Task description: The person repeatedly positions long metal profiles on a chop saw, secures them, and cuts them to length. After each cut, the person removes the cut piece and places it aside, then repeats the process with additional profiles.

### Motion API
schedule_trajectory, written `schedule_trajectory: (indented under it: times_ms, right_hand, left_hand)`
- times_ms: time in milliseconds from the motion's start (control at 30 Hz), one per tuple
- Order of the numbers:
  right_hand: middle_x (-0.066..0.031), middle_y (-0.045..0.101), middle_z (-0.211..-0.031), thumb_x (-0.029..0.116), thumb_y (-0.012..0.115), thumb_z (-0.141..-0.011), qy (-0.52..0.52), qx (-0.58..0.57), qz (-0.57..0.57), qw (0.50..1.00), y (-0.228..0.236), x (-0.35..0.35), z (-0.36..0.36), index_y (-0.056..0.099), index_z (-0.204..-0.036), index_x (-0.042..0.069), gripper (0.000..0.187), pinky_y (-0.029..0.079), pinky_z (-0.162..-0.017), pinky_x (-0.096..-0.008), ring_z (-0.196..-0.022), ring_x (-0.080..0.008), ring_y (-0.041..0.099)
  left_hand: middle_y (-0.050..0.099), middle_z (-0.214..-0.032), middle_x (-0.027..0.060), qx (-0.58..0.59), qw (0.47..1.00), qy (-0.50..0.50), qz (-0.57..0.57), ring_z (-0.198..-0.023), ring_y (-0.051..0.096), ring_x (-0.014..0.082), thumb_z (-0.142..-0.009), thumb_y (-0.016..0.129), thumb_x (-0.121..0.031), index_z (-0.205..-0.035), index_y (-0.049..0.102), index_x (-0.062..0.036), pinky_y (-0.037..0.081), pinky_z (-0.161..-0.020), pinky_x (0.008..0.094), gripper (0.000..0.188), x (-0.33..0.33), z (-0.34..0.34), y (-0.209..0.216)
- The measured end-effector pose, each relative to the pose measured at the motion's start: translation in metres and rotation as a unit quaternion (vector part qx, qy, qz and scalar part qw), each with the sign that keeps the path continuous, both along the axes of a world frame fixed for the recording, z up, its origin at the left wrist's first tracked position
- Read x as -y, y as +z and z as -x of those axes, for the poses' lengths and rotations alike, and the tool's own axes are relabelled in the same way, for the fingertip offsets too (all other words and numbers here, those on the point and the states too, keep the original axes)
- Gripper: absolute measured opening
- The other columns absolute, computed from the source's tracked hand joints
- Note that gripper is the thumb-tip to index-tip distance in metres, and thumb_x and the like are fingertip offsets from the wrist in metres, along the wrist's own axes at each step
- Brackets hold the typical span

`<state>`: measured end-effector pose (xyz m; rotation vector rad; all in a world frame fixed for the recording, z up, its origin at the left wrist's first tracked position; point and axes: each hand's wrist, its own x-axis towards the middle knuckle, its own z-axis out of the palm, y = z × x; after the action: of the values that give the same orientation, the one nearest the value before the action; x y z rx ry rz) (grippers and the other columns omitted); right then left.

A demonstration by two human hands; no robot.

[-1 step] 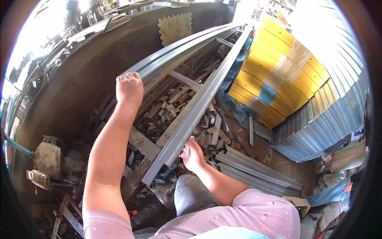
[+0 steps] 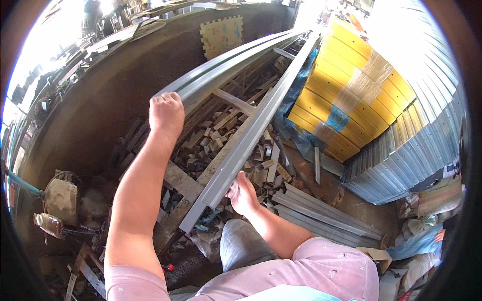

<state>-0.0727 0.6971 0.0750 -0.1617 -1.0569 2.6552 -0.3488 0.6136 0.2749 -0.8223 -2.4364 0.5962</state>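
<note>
Item 1: left hand [image 2: 166, 114]. From my remote station I see its grip clamped on the near end of item 2, knuckles uppermost.

Item 2: left metal profile [image 2: 208, 74], long, grey, ribbed. It runs from the left hand away toward the top centre of my view, appearing bowed in the fisheye lens.

Item 3: right hand [image 2: 243, 195], at the right edge of item 4, close to its near end. Thumb visible; fingers partly hidden by the metal, so I cannot tell whether this grip is closed.

Item 4: right metal profile [image 2: 253, 134], grey, long, near end stepped. It slants from lower centre to upper right, converging with item 2 at the far end.

Item 5: crossbar [image 2: 234, 101], spanning between the two profiles.

Item 6: offcuts [image 2: 216, 136], small blocks, heaped below the crossbar and on both sides of item 4.

Item 7: yellow panels [image 2: 311, 95], stacked to the right, bound with brownish wrap.

Item 8: corrugated sheets [image 2: 394, 160], silver, stacked beside the yellow panels.

Item 9: grey strips [image 2: 321, 214], lying right of the right hand.

Item 10: foam mat [image 2: 222, 37], pale yellow, jagged-edged, beyond item 2.
</note>
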Motion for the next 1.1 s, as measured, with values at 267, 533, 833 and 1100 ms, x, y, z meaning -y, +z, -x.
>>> schedule_trajectory:
  times_ms: [267, 533, 833, 1100]
  right_hand:
    - [-0.0057, 0.071, -0.119, 0.051, 0.063, -0.114, -0.067, 0.077, -0.025, 0.994, 0.057, 0.025, 0.009, 0.057, -0.146, 0.004, 0.057, 0.059, -0.086, -0.0396, -0.104, -0.0192, 0.071]
    - [-0.0088, 0.072, -0.110, 0.054, 0.058, -0.114, -0.040, 0.108, -0.073, 0.991, 0.050, 0.022, 0.012, 0.058, -0.138, 0.002, 0.057, 0.058, -0.077, -0.0393, -0.088, -0.0201, 0.070]
    - [-0.0116, 0.074, -0.093, 0.069, 0.047, -0.113, 0.005, 0.166, -0.067, 0.984, 0.044, 0.041, 0.005, 0.066, -0.122, 0.005, 0.068, 0.060, -0.064, -0.0397, -0.076, -0.0239, 0.072]
    - [-0.0128, 0.078, -0.100, 0.085, 0.012, -0.108, 0.481, 0.055, -0.140, 0.864, 0.032, 0.101, -0.042, 0.074, -0.116, 0.000, 0.106, 0.062, -0.065, -0.0379, -0.084, -0.0259, 0.076]
  left_hand:
    - [0.073, -0.116, 0.0122, 0.019, 1.000, -0.014, 0.003, -0.108, 0.072, 0.0249, -0.101, 0.069, -0.023, -0.135, 0.064, 0.0028, 0.054, -0.095, 0.0384, 0.043, 0.016, -0.066, 0.000]
    - [0.070, -0.107, 0.0102, 0.029, 0.999, -0.003, -0.033, -0.100, 0.070, 0.0251, -0.097, 0.068, -0.019, -0.128, 0.065, 0.0017, 0.053, -0.092, 0.0407, 0.037, 0.098, -0.103, -0.021]
    - [0.070, -0.108, 0.0121, 0.061, 0.994, 0.042, -0.083, -0.103, 0.072, 0.0291, -0.102, 0.062, -0.015, -0.122, 0.062, -0.0018, 0.055, -0.092, 0.0416, 0.024, 0.235, -0.154, -0.066]
    - [0.066, -0.114, 0.0088, 0.063, 0.988, 0.095, -0.101, -0.110, 0.065, 0.0279, -0.099, 0.062, -0.016, -0.130, 0.060, -0.0051, 0.052, -0.093, 0.0433, 0.032, 0.311, -0.173, -0.091]
